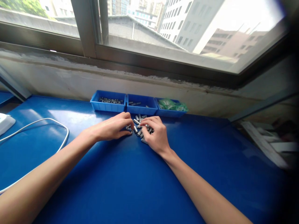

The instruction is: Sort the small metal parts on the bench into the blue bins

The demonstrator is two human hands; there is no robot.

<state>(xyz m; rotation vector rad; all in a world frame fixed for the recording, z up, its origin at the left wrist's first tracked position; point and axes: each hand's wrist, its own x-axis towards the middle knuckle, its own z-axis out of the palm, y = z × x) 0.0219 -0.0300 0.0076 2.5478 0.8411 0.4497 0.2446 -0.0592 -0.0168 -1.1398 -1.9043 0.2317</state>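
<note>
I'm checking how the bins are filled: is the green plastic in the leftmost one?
No: the green plastic lies in the rightmost bin; the leftmost bin holds small metal parts.

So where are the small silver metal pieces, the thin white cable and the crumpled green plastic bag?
Small silver metal pieces [139, 133]: head view, one piece mid-pile.
Thin white cable [68, 131]: head view, its bend.
Crumpled green plastic bag [171, 105]: head view, its middle.

Can make out no text, label, brand, number or sign: nothing legible on the metal pieces, the blue bins, the green plastic wrapping, the white device at left, the tabletop or the buildings outside.
</note>
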